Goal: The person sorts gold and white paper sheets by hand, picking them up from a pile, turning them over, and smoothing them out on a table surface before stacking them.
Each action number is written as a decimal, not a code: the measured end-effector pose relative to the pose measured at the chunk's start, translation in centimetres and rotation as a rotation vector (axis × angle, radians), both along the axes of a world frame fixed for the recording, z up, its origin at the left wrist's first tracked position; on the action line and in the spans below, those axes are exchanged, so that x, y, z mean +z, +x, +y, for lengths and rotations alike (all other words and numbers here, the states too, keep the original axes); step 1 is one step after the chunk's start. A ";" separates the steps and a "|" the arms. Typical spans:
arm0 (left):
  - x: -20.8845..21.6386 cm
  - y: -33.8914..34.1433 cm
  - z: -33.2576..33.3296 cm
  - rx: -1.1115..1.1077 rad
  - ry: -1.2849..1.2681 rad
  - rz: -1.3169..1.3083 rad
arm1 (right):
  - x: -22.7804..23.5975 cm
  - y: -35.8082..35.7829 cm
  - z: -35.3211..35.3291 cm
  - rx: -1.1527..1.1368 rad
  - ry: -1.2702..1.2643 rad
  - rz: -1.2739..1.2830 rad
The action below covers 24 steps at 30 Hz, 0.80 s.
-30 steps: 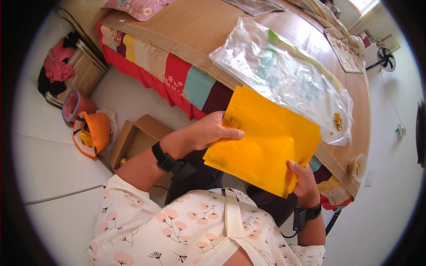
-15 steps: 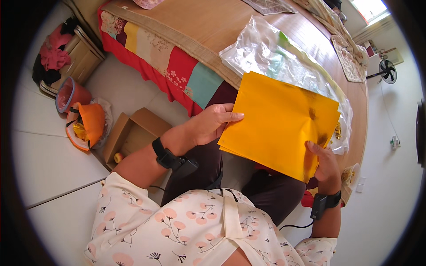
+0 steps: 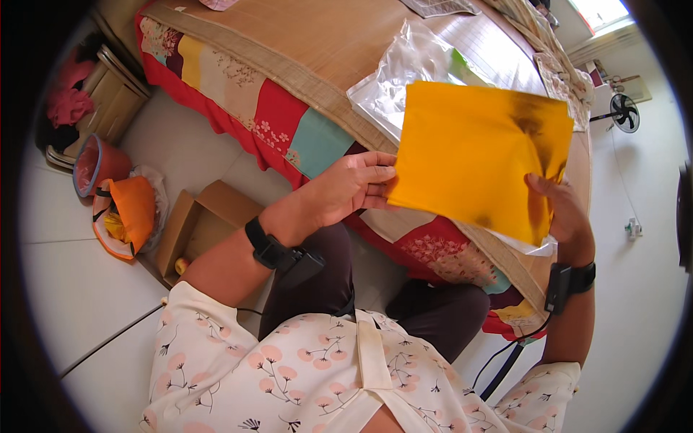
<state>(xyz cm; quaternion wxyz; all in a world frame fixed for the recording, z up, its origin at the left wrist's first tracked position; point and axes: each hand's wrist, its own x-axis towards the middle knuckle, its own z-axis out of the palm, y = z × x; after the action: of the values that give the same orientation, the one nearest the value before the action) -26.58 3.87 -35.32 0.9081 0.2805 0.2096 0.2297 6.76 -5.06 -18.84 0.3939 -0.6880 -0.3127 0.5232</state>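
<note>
A small stack of shiny gold-yellow sheets (image 3: pixel 469 155) is held up in front of me, over the near edge of the bed. My left hand (image 3: pixel 357 184) pinches its left edge, thumb on top and fingers beneath. At the right edge my right hand (image 3: pixel 563 206) grips the sheets, its thumb on the upper face and the other fingers mostly hidden behind. The sheets bend near that thumb, and dark reflections show on their right part. Behind the stack, a clear plastic bag (image 3: pixel 397 79) lies on the bed, partly covered by it.
The bed mat (image 3: pixel 289 43) stretches across the far side above a patchwork cover (image 3: pixel 267 108). To the left on the floor stand an open cardboard box (image 3: pixel 184 224), an orange bag (image 3: pixel 133 209) and a bucket (image 3: pixel 101 166). A black fan (image 3: pixel 624 113) is at far right.
Both hands have moved the gold-yellow sheets up and to the right, turning them slightly. My right arm reaches farther right, and more of the bed's near side shows below the sheets.
</note>
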 end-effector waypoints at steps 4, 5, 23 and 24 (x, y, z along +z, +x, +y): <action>0.4 0.0 1.0 0.009 0.018 -0.014 | 2.3 1.0 4.2 -0.001 0.036 -0.063; 0.5 -0.2 1.2 0.010 0.017 -0.014 | 2.5 1.7 5.5 -0.001 0.064 -0.064; 1.9 -7.2 0.4 0.051 0.043 0.039 | -17.1 -11.6 19.5 0.561 0.217 -1.677; 1.7 -7.5 0.2 0.050 0.039 0.041 | -17.7 -11.7 19.5 0.564 0.215 -1.673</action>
<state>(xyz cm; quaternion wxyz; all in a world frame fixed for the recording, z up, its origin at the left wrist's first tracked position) -34.04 4.10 -33.66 0.8919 0.2974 0.2308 0.2505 -4.97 14.40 -36.55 -0.0447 -0.7016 -0.7033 -0.1053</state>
